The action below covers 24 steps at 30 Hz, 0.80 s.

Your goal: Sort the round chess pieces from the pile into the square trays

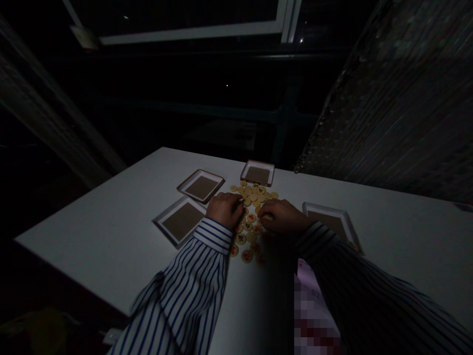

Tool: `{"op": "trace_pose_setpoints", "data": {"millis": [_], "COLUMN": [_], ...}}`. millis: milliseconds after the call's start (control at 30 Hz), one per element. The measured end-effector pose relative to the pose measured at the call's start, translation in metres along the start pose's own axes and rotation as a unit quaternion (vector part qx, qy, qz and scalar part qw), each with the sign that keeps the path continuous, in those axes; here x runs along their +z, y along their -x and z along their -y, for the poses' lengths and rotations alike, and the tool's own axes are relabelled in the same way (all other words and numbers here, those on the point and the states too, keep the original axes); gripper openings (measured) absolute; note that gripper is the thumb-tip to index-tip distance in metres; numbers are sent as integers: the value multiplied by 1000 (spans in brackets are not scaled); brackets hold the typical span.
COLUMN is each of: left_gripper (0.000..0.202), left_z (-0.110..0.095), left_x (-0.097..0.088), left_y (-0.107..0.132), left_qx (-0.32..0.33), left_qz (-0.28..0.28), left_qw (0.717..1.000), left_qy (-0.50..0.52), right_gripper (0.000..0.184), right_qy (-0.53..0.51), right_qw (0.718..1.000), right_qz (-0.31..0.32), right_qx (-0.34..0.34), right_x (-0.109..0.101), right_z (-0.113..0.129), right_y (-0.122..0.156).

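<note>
A pile of several round pale wooden game discs (pixel 252 197) with red and black marks lies on the white table (pixel 121 231). My left hand (pixel 223 209) rests on the pile's left side with fingers curled down onto the discs. My right hand (pixel 283 216) lies on the pile's right side, its fingers bent and pressed together over a disc. Whether either hand grips a disc is hidden. Both arms wear blue-and-white striped sleeves.
Square white-rimmed trays with brown insides stand around the pile: one at the left (pixel 182 220), one behind it (pixel 201 186), one at the back (pixel 257 173), one at the right (pixel 334 221). The room is dark. A pale paper (pixel 308 283) lies near my right sleeve.
</note>
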<state>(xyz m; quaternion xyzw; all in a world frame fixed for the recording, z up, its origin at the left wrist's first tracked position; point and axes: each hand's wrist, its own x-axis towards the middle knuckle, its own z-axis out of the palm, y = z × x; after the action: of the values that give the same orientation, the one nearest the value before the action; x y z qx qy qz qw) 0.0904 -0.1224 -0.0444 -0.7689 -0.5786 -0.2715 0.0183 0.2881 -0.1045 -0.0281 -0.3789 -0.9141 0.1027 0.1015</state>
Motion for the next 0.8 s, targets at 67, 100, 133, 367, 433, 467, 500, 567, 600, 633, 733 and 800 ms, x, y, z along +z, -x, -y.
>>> {"op": "trace_pose_setpoints", "data": {"millis": [67,100,133,367,433,467,500,567,600,633,733,800], "left_gripper": [26,26,27,23,21,20,20,19,19,19,18,18], "left_z": [0,-1,-1,-8,-10,-11,-12,-12,-12,-11,-11,-11], "left_x": [2,3,3,5,4,4,4,5,6,7,9,10], "left_y": [-1,-1,-2,-5,-5,-6,-6,-6,-6,-7,-7,-7], "left_qx": [0,0,1,19,25,28,30,30,29,28,27,26], "left_qz": [7,11,15,48,50,50,49,43,41,39,36,36], "left_qw": [1000,1000,1000,999,998,998,998,998,998,998,998,998], "left_qy": [-1,-1,-2,-11,-20,-25,-30,-34,-33,-32,-32,-36], "right_gripper": [17,17,17,16,17,17,16,16,16,16,16,16], "right_qy": [-2,-2,-2,0,2,3,2,0,-1,-1,-2,-2], "right_qw": [1000,1000,1000,999,999,999,999,998,998,998,997,996], "right_qz": [-3,-6,-9,-44,-49,-51,-53,-59,-64,-67,-75,-80], "right_qx": [1,1,1,8,11,12,14,15,16,17,22,27], "right_x": [-1,-1,-2,-1,0,0,0,0,0,0,-1,0], "right_z": [0,0,1,5,6,6,6,6,6,6,7,7], "right_y": [0,0,0,-1,-1,-1,-1,-2,-2,-2,-2,-2]}}
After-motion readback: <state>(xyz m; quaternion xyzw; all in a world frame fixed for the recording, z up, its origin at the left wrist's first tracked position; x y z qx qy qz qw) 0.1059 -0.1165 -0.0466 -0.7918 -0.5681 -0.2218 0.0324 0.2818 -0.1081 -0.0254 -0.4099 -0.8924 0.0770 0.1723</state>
